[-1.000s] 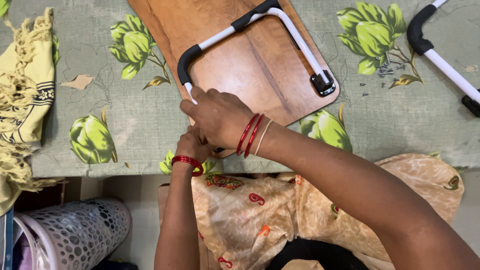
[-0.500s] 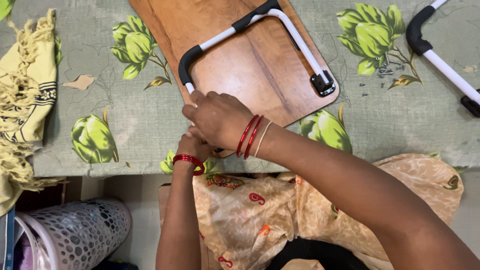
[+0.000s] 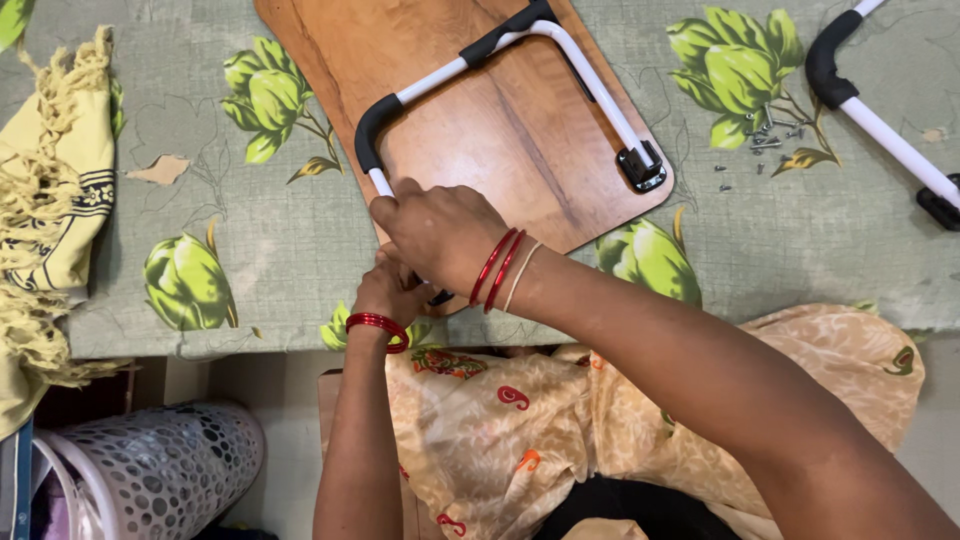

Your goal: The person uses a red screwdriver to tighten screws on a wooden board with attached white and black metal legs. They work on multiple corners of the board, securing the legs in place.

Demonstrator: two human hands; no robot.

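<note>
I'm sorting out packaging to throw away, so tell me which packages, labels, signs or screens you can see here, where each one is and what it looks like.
No packages, labels, signs or screens are in view.
What shows instead: a wooden board with a white and black tube leg on a floral tablecloth, loose screws, and a yellow fringed cloth at the left.

We have one head-worn view only, looking steeply down, close over the near table edge [image 3: 250, 335] and lap.
</note>
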